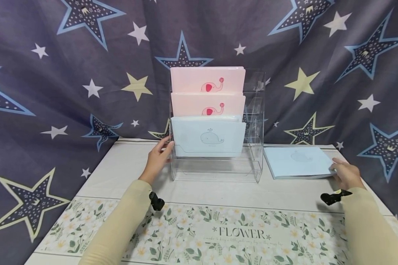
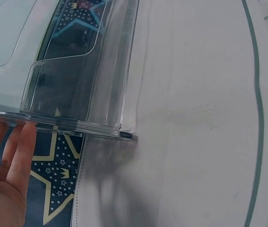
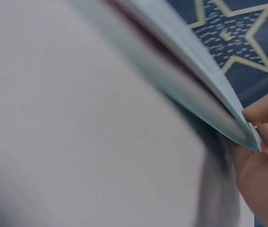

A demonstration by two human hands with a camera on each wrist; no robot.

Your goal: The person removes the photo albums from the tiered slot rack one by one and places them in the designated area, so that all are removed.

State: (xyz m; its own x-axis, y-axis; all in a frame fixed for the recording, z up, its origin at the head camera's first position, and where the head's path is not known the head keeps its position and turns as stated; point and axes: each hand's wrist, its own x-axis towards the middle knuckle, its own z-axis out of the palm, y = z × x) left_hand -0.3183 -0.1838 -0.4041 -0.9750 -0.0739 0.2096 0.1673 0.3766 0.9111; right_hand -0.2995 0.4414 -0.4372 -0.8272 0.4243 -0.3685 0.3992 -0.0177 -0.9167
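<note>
A clear acrylic rack [image 1: 215, 171] stands upright on the table. My left hand [image 1: 158, 158] is at its left side, and the left wrist view shows the extended fingers [image 2: 22, 156] touching the rack's side panel [image 2: 58, 124]. Tiered in the rack are pink elephant booklets [image 1: 207, 79] at the top and light blue whale booklets [image 1: 209, 138] lower down. On the right, my right hand [image 1: 346, 173] pinches the near right corner of a light blue whale booklet [image 1: 298, 162]. In the right wrist view the booklet's edge [image 3: 191, 80] slants, partly parted and blurred.
The rack's lowest front tier [image 1: 215, 165] holds no booklet. A white tablecloth [image 1: 219, 193] with a floral band reading FLOWER [image 1: 242, 232] covers the table. Behind hangs a dark star-patterned curtain [image 1: 112, 66]. Each wrist wears a small black camera [image 1: 156, 201].
</note>
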